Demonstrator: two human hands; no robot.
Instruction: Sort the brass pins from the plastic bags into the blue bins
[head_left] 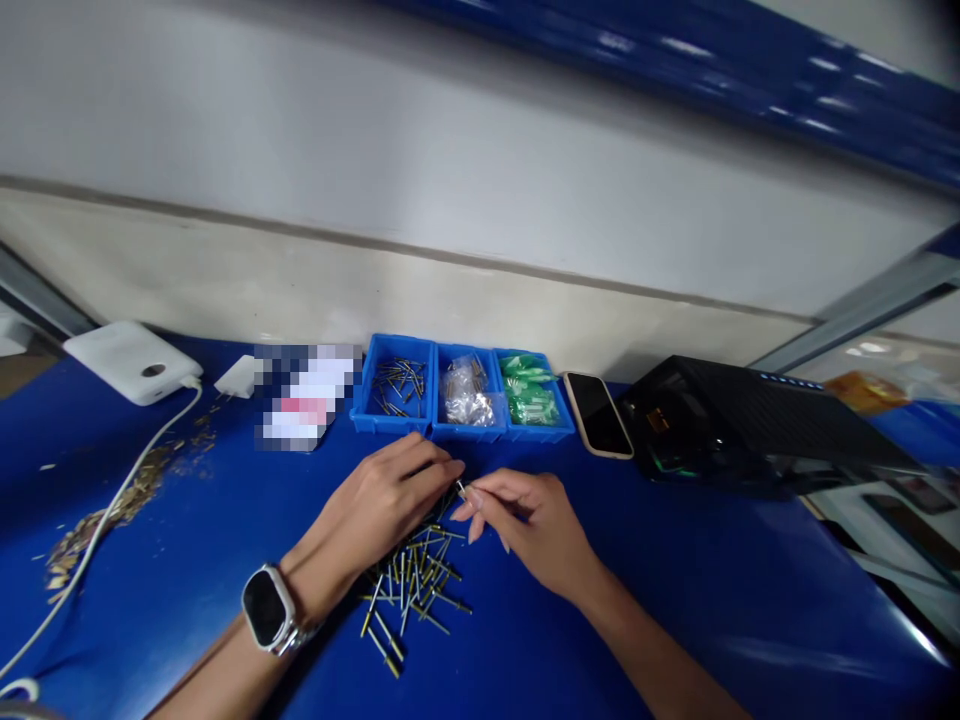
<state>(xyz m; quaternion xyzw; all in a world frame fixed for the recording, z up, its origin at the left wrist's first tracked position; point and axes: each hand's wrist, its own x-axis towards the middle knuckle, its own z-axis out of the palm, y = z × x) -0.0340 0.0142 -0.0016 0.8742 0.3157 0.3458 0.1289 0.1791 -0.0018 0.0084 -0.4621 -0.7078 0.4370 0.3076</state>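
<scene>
My left hand (401, 492), with a watch (268, 610) on its wrist, is closed, its fingertips meeting those of my right hand over the table. What it grips is hidden by its fingers. Between the thumb and index finger of my right hand (525, 515) is a small silvery pin-like piece (460, 488). A loose pile of pop rivets (420, 575), with brass-coloured and silver parts, lies just below the hands on the blue table. Three blue bins stand beyond: one with similar rivets (401, 385), one with clear bags of metal parts (471, 395), one with green bags (529, 392).
A phone (598, 415) lies right of the bins, beside a black box-shaped device (705, 420). At left are a white power bank (135, 360) with a cable (142, 450), a white adapter (238, 376), and scattered brass-coloured bits (112, 510). A blue beam (712, 70) crosses overhead.
</scene>
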